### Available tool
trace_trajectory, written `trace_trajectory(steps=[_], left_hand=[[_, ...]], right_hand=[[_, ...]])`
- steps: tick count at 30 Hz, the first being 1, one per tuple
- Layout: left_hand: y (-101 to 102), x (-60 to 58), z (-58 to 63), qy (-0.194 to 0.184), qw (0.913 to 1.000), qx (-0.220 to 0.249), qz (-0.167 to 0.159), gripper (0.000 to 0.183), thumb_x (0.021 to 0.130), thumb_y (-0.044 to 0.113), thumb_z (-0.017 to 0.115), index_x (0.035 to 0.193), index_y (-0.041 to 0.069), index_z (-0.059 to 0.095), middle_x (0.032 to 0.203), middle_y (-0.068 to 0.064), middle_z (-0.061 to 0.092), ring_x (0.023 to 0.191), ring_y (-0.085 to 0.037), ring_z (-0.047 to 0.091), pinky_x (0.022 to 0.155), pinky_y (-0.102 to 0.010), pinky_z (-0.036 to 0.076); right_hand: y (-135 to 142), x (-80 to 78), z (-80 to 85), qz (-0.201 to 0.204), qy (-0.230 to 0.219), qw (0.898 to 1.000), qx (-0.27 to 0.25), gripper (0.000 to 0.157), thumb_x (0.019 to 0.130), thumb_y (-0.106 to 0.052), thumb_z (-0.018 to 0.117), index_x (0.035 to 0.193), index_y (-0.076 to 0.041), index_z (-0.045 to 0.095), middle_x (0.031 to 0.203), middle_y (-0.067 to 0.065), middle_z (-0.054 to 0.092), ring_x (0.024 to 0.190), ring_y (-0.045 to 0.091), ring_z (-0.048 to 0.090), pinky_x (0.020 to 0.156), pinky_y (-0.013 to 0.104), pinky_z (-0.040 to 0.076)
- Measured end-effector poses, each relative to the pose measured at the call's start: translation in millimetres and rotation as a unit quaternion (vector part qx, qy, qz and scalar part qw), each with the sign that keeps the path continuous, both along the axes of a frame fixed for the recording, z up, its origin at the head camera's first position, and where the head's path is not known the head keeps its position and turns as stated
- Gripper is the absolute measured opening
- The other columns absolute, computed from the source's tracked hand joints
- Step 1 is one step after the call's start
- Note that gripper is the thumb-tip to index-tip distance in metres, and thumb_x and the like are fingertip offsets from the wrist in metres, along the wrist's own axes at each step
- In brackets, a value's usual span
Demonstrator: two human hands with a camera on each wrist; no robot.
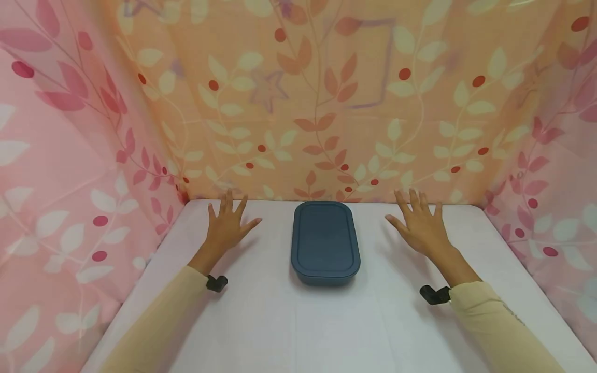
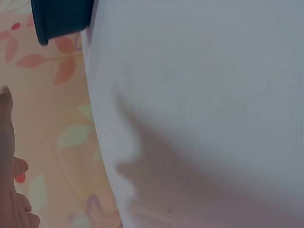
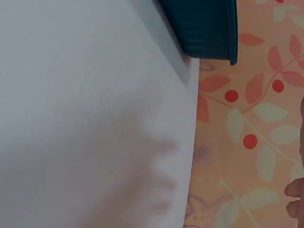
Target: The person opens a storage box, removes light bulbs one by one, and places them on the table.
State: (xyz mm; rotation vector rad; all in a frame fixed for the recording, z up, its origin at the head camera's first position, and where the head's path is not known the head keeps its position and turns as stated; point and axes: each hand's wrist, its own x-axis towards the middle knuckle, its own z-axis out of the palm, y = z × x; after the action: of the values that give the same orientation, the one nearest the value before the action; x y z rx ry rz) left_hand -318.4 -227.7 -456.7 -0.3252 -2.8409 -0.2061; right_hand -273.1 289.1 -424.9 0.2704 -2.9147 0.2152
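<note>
A dark blue, rounded rectangular container with a lid stands on the white table, between both hands. To its left my left hand is held with fingers spread and touches nothing. On the other side, my right hand is spread in the same way, apart from the container. The left wrist view catches part of the container at the top and some of the left hand at the edge. In the right wrist view the container's side shows, with a few fingertips at the right edge.
The white table reaches back to an orange leaf-patterned curtain. Pink patterned curtains hang at the left and right. Small black devices sit at the left wrist and right wrist.
</note>
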Motion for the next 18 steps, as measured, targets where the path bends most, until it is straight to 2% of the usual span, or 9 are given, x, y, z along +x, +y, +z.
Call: trace_trajectory(steps=[5,8,11,15,18], left_hand=[[14,7.8,-0.1,-0.005,0.9994,0.022,-0.026,0.087,0.096,0.073,0.044,0.16,0.016,0.03,0.166,-0.024,0.01,0.152,-0.041,0.017,0.115,-0.071,0.02],[25,14.8,2.5,-0.02,0.9981,0.042,-0.04,0.079,0.099,0.067,0.046,0.157,0.014,0.038,0.164,-0.024,0.021,0.146,-0.043,0.033,0.11,-0.066,0.035],[36,20.1,2.7,-0.043,0.9964,0.054,-0.05,0.067,0.101,0.061,0.047,0.148,0.013,0.052,0.156,-0.023,0.039,0.135,-0.042,0.049,0.1,-0.061,0.047],[52,26.6,0.9,-0.072,0.9921,0.087,-0.055,0.054,0.102,0.055,0.05,0.135,0.015,0.065,0.142,-0.014,0.059,0.127,-0.034,0.059,0.095,-0.056,0.053],[64,31.0,0.6,-0.085,0.9878,0.118,-0.055,0.05,0.102,0.055,0.05,0.131,0.019,0.069,0.129,-0.005,0.068,0.115,-0.028,0.066,0.088,-0.051,0.056]], right_hand=[[-12,10.0,2.1,0.016,-0.015,0.999,-0.029,0.083,0.103,-0.066,0.03,0.164,-0.016,0.002,0.164,0.029,0.01,0.151,0.049,0.008,0.114,0.075,-0.002],[-19,15.7,-2.5,0.031,-0.024,0.998,-0.048,0.085,0.104,-0.063,0.034,0.163,-0.009,0.006,0.162,0.03,0.018,0.148,0.05,0.019,0.115,0.072,0.011],[-25,20.8,-9.6,0.045,-0.037,0.996,-0.07,0.087,0.103,-0.063,0.039,0.163,-0.007,0.008,0.16,0.029,0.026,0.145,0.05,0.03,0.115,0.068,0.023],[-35,27.4,-16.9,0.054,-0.067,0.991,-0.102,0.088,0.102,-0.063,0.042,0.163,-0.011,0.006,0.157,0.026,0.035,0.139,0.048,0.041,0.109,0.066,0.035],[-43,31.3,-20.7,0.048,-0.08,0.988,-0.121,0.086,0.102,-0.063,0.044,0.163,-0.01,0.013,0.148,0.026,0.049,0.13,0.048,0.051,0.102,0.067,0.042]])
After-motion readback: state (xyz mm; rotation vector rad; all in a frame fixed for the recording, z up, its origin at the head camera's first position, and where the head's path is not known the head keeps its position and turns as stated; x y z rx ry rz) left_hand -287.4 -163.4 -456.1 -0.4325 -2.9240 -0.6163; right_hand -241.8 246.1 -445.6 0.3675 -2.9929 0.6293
